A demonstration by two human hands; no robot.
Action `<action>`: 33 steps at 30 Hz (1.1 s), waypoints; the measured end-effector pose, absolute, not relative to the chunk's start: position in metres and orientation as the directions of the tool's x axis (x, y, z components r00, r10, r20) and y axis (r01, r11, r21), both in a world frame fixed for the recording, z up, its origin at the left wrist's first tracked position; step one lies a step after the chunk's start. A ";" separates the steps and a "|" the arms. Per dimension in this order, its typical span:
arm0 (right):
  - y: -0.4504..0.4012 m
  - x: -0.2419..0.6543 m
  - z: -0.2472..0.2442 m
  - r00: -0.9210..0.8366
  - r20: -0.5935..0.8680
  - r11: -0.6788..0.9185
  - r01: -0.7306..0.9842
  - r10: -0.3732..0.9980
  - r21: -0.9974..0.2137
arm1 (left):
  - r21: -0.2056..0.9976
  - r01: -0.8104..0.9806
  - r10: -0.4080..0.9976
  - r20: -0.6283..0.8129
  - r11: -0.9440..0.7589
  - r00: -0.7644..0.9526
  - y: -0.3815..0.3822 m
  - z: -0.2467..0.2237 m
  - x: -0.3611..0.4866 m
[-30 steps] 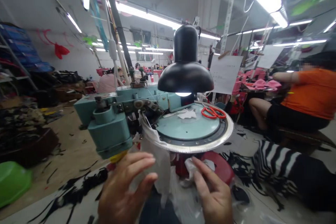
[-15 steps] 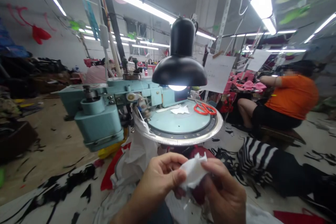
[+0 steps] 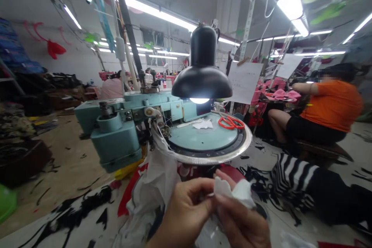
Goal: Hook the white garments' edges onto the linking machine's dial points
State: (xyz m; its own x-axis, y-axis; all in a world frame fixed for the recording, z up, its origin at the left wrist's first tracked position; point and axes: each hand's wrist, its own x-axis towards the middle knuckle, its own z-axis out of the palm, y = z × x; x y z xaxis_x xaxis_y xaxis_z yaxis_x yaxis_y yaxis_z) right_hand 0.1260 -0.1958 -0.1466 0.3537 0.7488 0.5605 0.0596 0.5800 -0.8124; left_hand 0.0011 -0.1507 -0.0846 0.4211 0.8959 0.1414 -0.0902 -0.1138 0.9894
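Low in the middle, a small white cloth piece (image 3: 242,192) is pinched between my two hands, in front of the machine's round plate. My left hand (image 3: 190,205) holds its left edge between thumb and fingertips. My right hand (image 3: 242,219) grips it from below, its fingers touching those of the left. Above them is the pale green machine plate (image 3: 203,139) with a toothed metal rim. On the plate lie red-handled scissors (image 3: 231,123) and a crumpled white scrap (image 3: 202,124). White fabric (image 3: 158,178) hangs from the plate's left side.
A black lamp (image 3: 202,79) hangs lit over the plate. The green machine body (image 3: 117,139) stands at the left. A person in an orange top (image 3: 334,104) sits at the right, near striped black-and-white fabric (image 3: 293,174). Dark scraps litter the floor.
The white piece has moved right and now shows two folded lobes. Both hands have come closer together, fingertips meeting. The whole view has shifted slightly, with the machine appearing further right.
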 end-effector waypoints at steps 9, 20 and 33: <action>-0.169 0.139 -0.090 0.372 0.680 0.567 0.375 0.632 -0.733 | 0.978 -0.209 0.953 0.072 -0.009 0.295 -0.124 -0.088 -0.010; -0.162 0.136 -0.089 0.306 0.372 0.382 0.028 0.876 -0.924 | 0.953 -0.296 0.936 0.050 0.060 0.349 -0.114 -0.093 -0.014; -0.157 0.137 -0.073 0.290 0.279 0.310 -0.066 0.915 -0.949 | 0.937 -0.349 0.943 0.117 -0.001 0.313 -0.108 -0.109 -0.013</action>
